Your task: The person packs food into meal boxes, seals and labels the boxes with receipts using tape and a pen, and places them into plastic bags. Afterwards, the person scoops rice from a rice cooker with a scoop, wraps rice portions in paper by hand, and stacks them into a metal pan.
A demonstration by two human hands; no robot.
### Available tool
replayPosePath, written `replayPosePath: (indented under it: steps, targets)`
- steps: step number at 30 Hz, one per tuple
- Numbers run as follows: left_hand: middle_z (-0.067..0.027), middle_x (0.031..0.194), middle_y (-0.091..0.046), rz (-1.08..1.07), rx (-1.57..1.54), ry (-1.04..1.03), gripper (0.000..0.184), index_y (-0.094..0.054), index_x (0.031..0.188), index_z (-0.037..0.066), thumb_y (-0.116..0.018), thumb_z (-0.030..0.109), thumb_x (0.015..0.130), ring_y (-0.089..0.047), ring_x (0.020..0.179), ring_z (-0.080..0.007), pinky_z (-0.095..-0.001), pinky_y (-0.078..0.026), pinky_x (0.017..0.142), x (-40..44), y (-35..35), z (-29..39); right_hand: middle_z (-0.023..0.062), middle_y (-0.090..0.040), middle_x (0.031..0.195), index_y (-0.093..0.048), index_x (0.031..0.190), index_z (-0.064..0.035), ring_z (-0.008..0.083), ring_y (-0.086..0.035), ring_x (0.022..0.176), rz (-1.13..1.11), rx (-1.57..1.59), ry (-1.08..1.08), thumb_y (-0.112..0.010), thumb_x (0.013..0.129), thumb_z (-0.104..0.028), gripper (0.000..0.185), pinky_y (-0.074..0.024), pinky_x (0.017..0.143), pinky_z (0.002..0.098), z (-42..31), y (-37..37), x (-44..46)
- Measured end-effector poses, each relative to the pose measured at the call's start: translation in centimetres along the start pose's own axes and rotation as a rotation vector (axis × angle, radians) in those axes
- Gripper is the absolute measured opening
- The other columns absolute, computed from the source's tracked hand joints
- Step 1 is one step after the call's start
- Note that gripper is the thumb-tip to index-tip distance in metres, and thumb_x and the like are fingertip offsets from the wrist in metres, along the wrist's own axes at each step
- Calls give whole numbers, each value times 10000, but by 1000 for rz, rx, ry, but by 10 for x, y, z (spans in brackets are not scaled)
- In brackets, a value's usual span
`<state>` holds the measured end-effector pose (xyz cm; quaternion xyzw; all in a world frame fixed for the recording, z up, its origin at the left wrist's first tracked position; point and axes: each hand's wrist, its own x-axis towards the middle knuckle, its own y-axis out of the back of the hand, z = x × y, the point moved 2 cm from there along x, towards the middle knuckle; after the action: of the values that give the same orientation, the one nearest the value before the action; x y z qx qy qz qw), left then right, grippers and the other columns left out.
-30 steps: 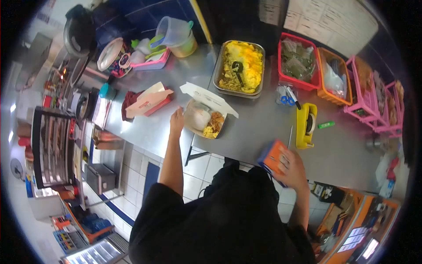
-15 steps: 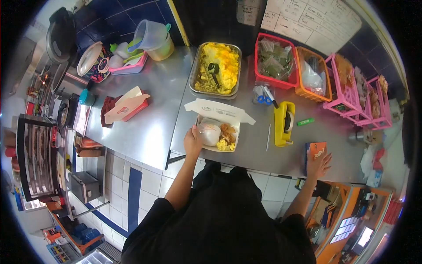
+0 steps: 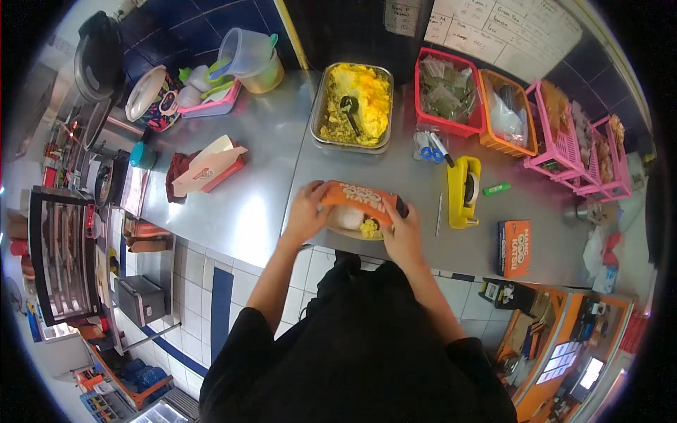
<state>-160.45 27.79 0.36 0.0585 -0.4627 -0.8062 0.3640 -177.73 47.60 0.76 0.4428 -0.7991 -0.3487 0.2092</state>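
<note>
Both hands are on an orange food box (image 3: 363,199) near the counter's front edge. Its printed lid is partly folded down; white rice in a wrapper and yellow egg show beneath it. My left hand (image 3: 306,213) grips the box's left side with fingers curled at the lid. On the right side, my right hand (image 3: 404,238) holds the lid's corner and the box wall. A closed orange and dark blue box (image 3: 515,248) lies to the right. Behind the open box is a metal tray (image 3: 386,144) of yellow egg with a black spoon.
A yellow tape dispenser (image 3: 462,194), green marker (image 3: 496,189) and scissors (image 3: 431,153) lie right of centre. Red (image 3: 484,116), orange (image 3: 509,149) and pink baskets stand at the back right. An open red-and-white carton (image 3: 212,168) sits left, near clear tubs (image 3: 257,67).
My right hand has left the closed box at the right and moved to the food box. The food box's lid, raised before, is now folded forward over the food.
</note>
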Motion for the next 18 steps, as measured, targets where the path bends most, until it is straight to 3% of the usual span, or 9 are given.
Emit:
replayPosePath:
  steps: [1, 2, 4, 8, 10, 14, 17, 18]
  targets:
    - [-244, 994, -703, 218, 107, -167, 494, -594, 1346, 28, -654, 164, 874, -689, 872, -407, -474, -549, 788, -16, -17, -5, 305, -520, 1382, -484, 1487, -211, 459, -457, 1345, 97, 38, 34, -707, 847, -66, 694, -349, 1149, 474, 7, -15, -10]
    - [-244, 994, -703, 209, 98, -165, 494, -594, 1346, 28, -654, 164, 874, -689, 872, -407, -474, -549, 788, -30, -34, -9, 305, -520, 1382, -484, 1487, -211, 459, -457, 1345, 93, 33, 22, -707, 847, -66, 694, -349, 1149, 474, 15, -29, -13]
    - [-288, 1022, -690, 21, -261, 316, 494, -570, 1372, -2, -608, 159, 907, -689, 901, -437, -506, -541, 821, -48, -61, -14, 259, -460, 1488, -458, 1514, -184, 390, -426, 1409, 117, 356, -53, -602, 874, 25, 688, -373, 1134, 397, 21, -45, -19]
    - [-298, 995, -692, 222, -252, 347, 479, -559, 1368, -14, -591, 155, 921, -679, 901, -473, -521, -535, 801, -46, -47, 3, 223, -558, 1403, -507, 1472, -193, 357, -538, 1309, 100, 552, -57, -598, 870, 14, 643, -423, 1088, 363, 11, -28, -8]
    - [-301, 1089, -695, 51, -381, 659, 440, -555, 1361, -47, -543, 144, 964, -698, 995, -434, -451, -556, 845, -43, -27, 6, 186, -620, 1336, -555, 1427, -149, 292, -609, 1222, -18, 436, -208, -561, 878, 10, 572, -453, 1046, 346, 5, -11, -3]
    - [-270, 986, -725, 104, -230, 524, 422, -570, 1342, -49, -553, 130, 961, -739, 868, -389, -408, -573, 749, -48, -42, -12, 186, -659, 1266, -593, 1380, -109, 267, -647, 1125, -144, 494, -275, -544, 892, -3, 502, -473, 1006, 333, 7, 2, 5]
    - [-246, 904, -714, 105, -308, 348, 413, -593, 1320, -10, -560, 174, 952, -721, 845, -365, -421, -545, 724, -62, -52, -31, 143, -628, 1333, -552, 1431, -131, 228, -622, 1140, -180, 450, -162, -551, 873, 19, 578, -479, 978, 332, 32, -3, -2]
    - [-232, 917, -719, -9, -560, 423, 418, -602, 1312, -10, -550, 214, 963, -723, 870, -332, -391, -537, 738, -67, -51, -42, 127, -597, 1369, -519, 1457, -114, 220, -600, 1170, -268, 704, -217, -579, 877, -16, 591, -472, 986, 337, 43, -6, -7]
